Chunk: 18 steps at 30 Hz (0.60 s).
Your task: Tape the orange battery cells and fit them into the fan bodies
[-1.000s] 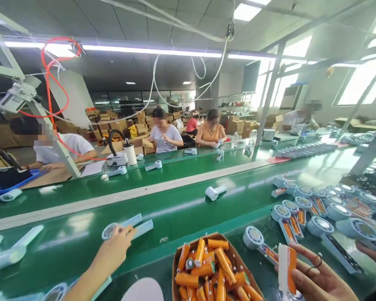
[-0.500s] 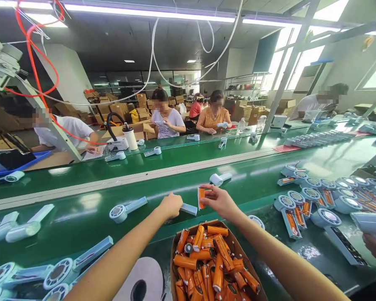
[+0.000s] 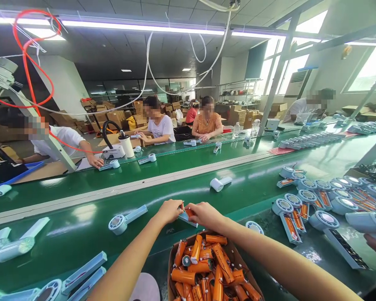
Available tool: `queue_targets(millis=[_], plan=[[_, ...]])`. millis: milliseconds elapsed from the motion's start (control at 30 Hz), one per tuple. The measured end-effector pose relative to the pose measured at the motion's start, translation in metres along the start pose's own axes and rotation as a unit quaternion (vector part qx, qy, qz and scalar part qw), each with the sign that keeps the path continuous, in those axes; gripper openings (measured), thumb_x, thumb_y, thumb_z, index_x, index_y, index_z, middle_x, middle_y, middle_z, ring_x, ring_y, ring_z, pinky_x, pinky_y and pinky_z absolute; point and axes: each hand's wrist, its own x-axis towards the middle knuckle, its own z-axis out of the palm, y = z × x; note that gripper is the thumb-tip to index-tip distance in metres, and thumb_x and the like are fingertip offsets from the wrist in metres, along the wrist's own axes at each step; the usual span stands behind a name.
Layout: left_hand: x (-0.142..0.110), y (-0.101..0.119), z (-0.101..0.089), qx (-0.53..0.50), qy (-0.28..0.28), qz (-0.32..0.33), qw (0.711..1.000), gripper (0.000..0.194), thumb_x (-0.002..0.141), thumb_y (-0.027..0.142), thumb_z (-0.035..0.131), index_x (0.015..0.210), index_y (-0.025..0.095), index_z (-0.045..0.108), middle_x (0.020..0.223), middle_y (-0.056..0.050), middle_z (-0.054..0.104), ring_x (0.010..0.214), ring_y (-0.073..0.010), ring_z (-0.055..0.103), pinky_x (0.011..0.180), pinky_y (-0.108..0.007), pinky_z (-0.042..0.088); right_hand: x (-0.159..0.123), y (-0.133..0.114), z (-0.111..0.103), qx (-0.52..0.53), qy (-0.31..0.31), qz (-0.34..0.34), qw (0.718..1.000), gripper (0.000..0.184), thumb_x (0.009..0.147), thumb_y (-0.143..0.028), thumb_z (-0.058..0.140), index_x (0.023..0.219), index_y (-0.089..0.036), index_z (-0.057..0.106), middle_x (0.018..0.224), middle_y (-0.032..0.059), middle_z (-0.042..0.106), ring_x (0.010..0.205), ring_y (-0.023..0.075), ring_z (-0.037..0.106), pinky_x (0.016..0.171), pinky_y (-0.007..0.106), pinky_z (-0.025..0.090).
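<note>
Over the near green conveyor, my left hand [image 3: 170, 210] is closed at the light-blue casing of a handheld fan [image 3: 188, 220]; its handle sticks out to the right beneath my fingers, and the head is hidden. Thin red and dark bits, possibly wires, show at my left fingertips. My right hand [image 3: 206, 215] pinches an orange battery [image 3: 190, 211] against that handle, mostly covered by the fingers. Just below my hands, a cardboard box [image 3: 240, 256] holds many loose orange batteries [image 3: 218, 267] with wires.
Fan casings with batteries [image 3: 290, 223] crowd the right side; others without visible batteries [image 3: 84, 271] lie lower left. One fan [image 3: 117, 223] lies left of my hands, another [image 3: 217, 184] beyond. A white roll [image 3: 147, 287] stands beside the box. Co-workers sit across the line.
My right hand has brought the battery down and left onto the casing, and my hands are closer together. Across the line, a co-worker at left reaches to a fan. My view has tilted upward.
</note>
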Motion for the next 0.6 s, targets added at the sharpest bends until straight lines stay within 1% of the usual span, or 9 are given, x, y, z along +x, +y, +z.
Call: queue_targets(millis=[67, 167, 300, 367, 433, 500, 533, 567, 600], plan=[[0.001, 0.004, 0.0, -0.009, 0.014, -0.019, 1.0, 0.019, 0.095, 0.026, 0.057, 0.106, 0.028, 0.073, 0.108, -0.003, 0.081, 0.109, -0.0239, 0.074, 0.09, -0.03, 0.05, 0.001, -0.005, -0.005, -0.045, -0.021, -0.002, 0.999, 0.042, 0.094, -0.021, 0.074, 0.136, -0.019, 0.071, 0.116, 0.0186, 0.081, 0.113, 0.0398, 0.078, 0.097, 0.047, 0.058], [0.001, 0.009, 0.001, -0.028, 0.034, -0.044, 0.998, 0.019, 0.096, 0.024, 0.055, 0.105, 0.027, 0.071, 0.11, -0.002, 0.081, 0.107, -0.0228, 0.074, 0.088, -0.029, 0.049, 0.004, -0.014, -0.009, -0.093, -0.05, -0.001, 0.994, 0.046, 0.094, -0.023, 0.075, 0.139, -0.021, 0.07, 0.116, 0.0202, 0.081, 0.11, 0.0413, 0.078, 0.091, 0.048, 0.061], [0.004, 0.017, 0.003, -0.059, 0.054, -0.062, 0.995, 0.014, 0.095, 0.023, 0.058, 0.097, 0.026, 0.071, 0.105, -0.003, 0.081, 0.103, -0.0227, 0.074, 0.085, -0.029, 0.049, 0.011, -0.025, -0.006, -0.115, -0.078, 0.014, 0.99, 0.036, 0.095, -0.039, 0.077, 0.126, -0.022, 0.078, 0.12, 0.0203, 0.08, 0.114, 0.0411, 0.077, 0.091, 0.049, 0.063], [0.008, 0.022, 0.002, -0.078, 0.063, -0.065, 0.993, 0.01, 0.093, 0.021, 0.06, 0.092, 0.024, 0.07, 0.099, -0.004, 0.081, 0.1, -0.0234, 0.074, 0.085, -0.03, 0.05, 0.017, -0.029, -0.007, -0.108, -0.083, 0.024, 0.99, 0.033, 0.094, -0.038, 0.079, 0.122, -0.02, 0.08, 0.123, 0.0212, 0.079, 0.116, 0.0405, 0.077, 0.094, 0.049, 0.063], [0.008, 0.03, -0.002, -0.105, 0.073, -0.057, 0.99, 0.01, 0.091, 0.019, 0.062, 0.09, 0.024, 0.07, 0.095, -0.004, 0.081, 0.097, -0.023, 0.075, 0.086, -0.031, 0.053, 0.018, -0.031, -0.016, -0.09, -0.085, 0.028, 0.992, 0.03, 0.09, -0.033, 0.083, 0.116, -0.018, 0.082, 0.12, 0.0209, 0.08, 0.115, 0.0399, 0.077, 0.095, 0.048, 0.063], [-0.003, 0.039, -0.012, -0.141, 0.099, -0.041, 0.984, 0.011, 0.091, 0.021, 0.064, 0.098, 0.024, 0.072, 0.104, -0.006, 0.081, 0.104, -0.0233, 0.075, 0.092, -0.033, 0.055, 0.008, -0.027, -0.035, -0.062, -0.077, 0.019, 0.995, 0.028, 0.088, -0.03, 0.084, 0.114, -0.018, 0.083, 0.117, 0.0186, 0.082, 0.115, 0.039, 0.077, 0.097, 0.048, 0.063], [-0.015, 0.043, -0.018, -0.16, 0.121, -0.034, 0.979, 0.017, 0.092, 0.024, 0.063, 0.106, 0.023, 0.072, 0.114, -0.008, 0.08, 0.112, -0.0241, 0.073, 0.098, -0.034, 0.055, -0.003, -0.023, -0.047, -0.05, -0.066, 0.012, 0.996, 0.03, 0.091, -0.03, 0.081, 0.119, -0.02, 0.082, 0.121, 0.0167, 0.081, 0.119, 0.0371, 0.076, 0.1, 0.047, 0.061], [-0.032, 0.045, -0.026, -0.175, 0.146, -0.029, 0.973, 0.024, 0.095, 0.029, 0.061, 0.116, 0.023, 0.071, 0.125, -0.01, 0.077, 0.122, -0.0248, 0.07, 0.105, -0.037, 0.054, -0.019, -0.019, -0.058, -0.027, -0.04, 0.0, 0.999, 0.032, 0.097, -0.031, 0.074, 0.127, -0.021, 0.079, 0.127, 0.0146, 0.08, 0.123, 0.0341, 0.074, 0.103, 0.045, 0.06], [-0.054, 0.045, -0.033, -0.196, 0.178, -0.017, 0.964, 0.032, 0.098, 0.034, 0.058, 0.126, 0.022, 0.068, 0.135, -0.011, 0.073, 0.13, -0.0257, 0.066, 0.111, -0.04, 0.052, -0.038, -0.013, -0.069, 0.016, 0.004, -0.019, 1.0, 0.035, 0.104, -0.033, 0.064, 0.136, -0.023, 0.074, 0.134, 0.0123, 0.077, 0.128, 0.0305, 0.072, 0.107, 0.043, 0.058]])
